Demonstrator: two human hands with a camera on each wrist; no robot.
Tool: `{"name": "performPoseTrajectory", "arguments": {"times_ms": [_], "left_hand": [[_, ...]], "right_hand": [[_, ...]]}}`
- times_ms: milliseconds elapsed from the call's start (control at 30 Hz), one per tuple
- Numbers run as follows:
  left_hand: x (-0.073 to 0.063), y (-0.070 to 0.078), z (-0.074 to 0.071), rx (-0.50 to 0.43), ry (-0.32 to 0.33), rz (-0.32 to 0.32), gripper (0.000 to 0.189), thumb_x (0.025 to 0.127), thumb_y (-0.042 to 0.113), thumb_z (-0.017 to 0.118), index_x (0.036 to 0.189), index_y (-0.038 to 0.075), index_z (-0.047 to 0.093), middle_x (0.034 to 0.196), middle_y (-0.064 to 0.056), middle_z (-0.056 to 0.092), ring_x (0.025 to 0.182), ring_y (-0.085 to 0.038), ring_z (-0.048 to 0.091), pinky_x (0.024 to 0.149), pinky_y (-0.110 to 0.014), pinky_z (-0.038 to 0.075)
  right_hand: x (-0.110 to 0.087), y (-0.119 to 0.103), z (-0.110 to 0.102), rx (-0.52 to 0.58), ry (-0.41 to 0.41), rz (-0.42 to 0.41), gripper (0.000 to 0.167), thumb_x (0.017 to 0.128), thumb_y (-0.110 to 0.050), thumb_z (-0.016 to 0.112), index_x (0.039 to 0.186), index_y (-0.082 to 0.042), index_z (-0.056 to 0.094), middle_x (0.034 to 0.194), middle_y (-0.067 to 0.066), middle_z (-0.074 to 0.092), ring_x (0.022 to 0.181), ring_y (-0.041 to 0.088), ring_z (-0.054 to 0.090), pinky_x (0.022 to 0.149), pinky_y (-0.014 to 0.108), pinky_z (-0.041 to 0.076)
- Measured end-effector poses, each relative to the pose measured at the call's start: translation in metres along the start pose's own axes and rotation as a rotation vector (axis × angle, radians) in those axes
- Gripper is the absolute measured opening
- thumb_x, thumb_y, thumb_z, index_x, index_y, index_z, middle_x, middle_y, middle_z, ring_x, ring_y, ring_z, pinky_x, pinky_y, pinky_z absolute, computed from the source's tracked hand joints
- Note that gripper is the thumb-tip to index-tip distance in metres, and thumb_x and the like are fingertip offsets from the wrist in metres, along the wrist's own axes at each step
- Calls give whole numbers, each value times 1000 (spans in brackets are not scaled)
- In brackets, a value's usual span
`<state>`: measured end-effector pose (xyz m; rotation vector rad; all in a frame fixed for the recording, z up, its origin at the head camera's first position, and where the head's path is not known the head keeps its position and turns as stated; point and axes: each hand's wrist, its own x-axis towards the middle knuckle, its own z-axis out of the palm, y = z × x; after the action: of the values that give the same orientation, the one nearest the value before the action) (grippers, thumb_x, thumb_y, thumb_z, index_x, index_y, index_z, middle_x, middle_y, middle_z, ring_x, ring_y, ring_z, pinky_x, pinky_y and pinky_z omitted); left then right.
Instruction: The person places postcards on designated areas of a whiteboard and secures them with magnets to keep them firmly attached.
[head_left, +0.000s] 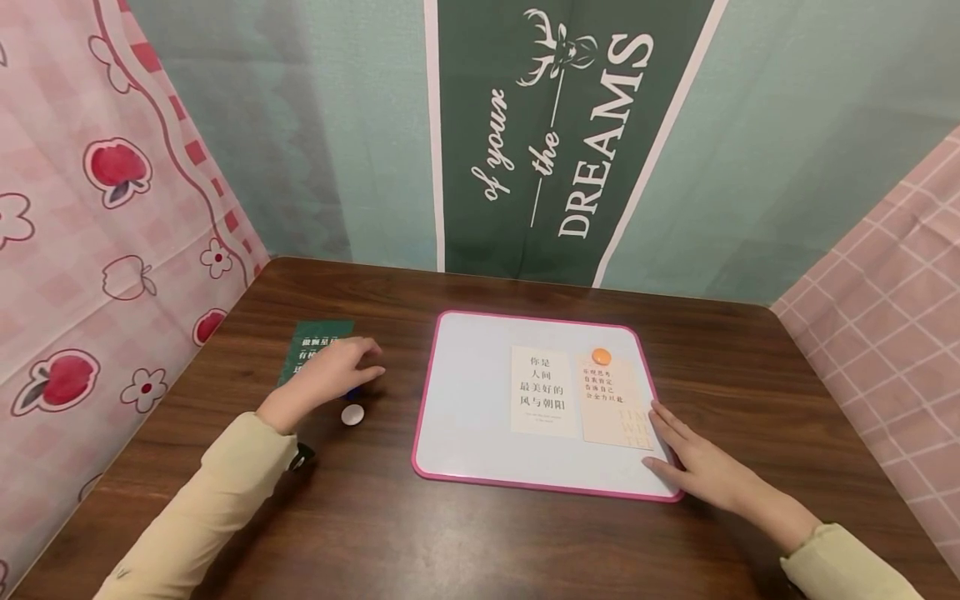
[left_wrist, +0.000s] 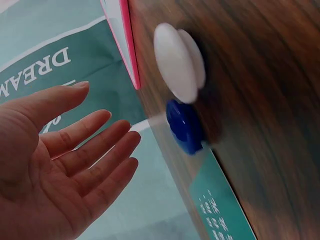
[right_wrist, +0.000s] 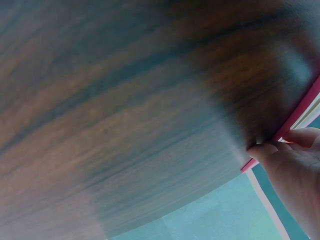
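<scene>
My left hand (head_left: 337,367) hovers with relaxed, spread fingers above a green card (head_left: 322,330) with white print, and nothing is in its grasp. Close to it on the table are a round white magnet (left_wrist: 175,62) and a blue magnet (left_wrist: 184,127); the blue one is mostly covered by the hand in the head view. My right hand (head_left: 701,467) rests on the right edge of a pink-framed whiteboard (head_left: 465,400), fingers extended along the frame and thumb over the surface. On the board lie a cream card (head_left: 544,392) and a peach card (head_left: 611,408), with an orange magnet (head_left: 601,357) at the peach card's top.
The brown wooden table (head_left: 465,542) carries everything. A small dark object (head_left: 302,456) sits beside the left cuff, partly hidden. Behind the table hangs a green curtain (head_left: 375,150) with printed words, and pink patterned cloth (head_left: 105,250) borders the left side.
</scene>
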<state>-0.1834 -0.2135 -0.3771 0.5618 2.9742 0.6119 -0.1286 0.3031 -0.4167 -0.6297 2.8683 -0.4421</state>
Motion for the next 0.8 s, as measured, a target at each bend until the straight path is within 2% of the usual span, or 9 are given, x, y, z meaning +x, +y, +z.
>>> {"name": "performPoseTrajectory", "arguments": {"times_ms": [233, 433, 667, 800], "left_hand": [[-4, -12, -3, 1, -54, -45, 29, 87, 20, 61, 105, -3, 61, 101, -16, 64, 96, -32, 58, 81, -47, 46], [-6, -21, -4, -23, -89, -70, 28, 85, 19, 63, 103, -3, 61, 97, -15, 64, 92, -30, 60, 77, -44, 47], [-7, -22, -6, -45, -135, -118, 26, 83, 17, 65, 100, -3, 62, 92, -13, 65, 87, -26, 60, 74, -41, 48], [-8, -23, -5, -34, -143, -98, 21, 81, 15, 67, 93, -1, 65, 86, -10, 66, 81, -23, 61, 70, -38, 49]], "right_hand": [[-1, -1, -2, 10, -11, 0, 81, 85, -50, 55, 139, 4, 28, 147, 21, 20, 127, 42, 32, 95, 56, 33], [0, -2, -2, 9, -14, 2, 81, 85, -49, 55, 139, 4, 28, 147, 22, 21, 127, 43, 31, 95, 56, 33], [0, -1, -1, 8, -11, -1, 81, 85, -49, 55, 139, 5, 28, 147, 22, 21, 126, 43, 32, 95, 56, 33], [1, -1, -2, 7, -13, -1, 81, 85, -49, 55, 140, 4, 28, 147, 22, 21, 126, 43, 32, 95, 56, 33]]}}
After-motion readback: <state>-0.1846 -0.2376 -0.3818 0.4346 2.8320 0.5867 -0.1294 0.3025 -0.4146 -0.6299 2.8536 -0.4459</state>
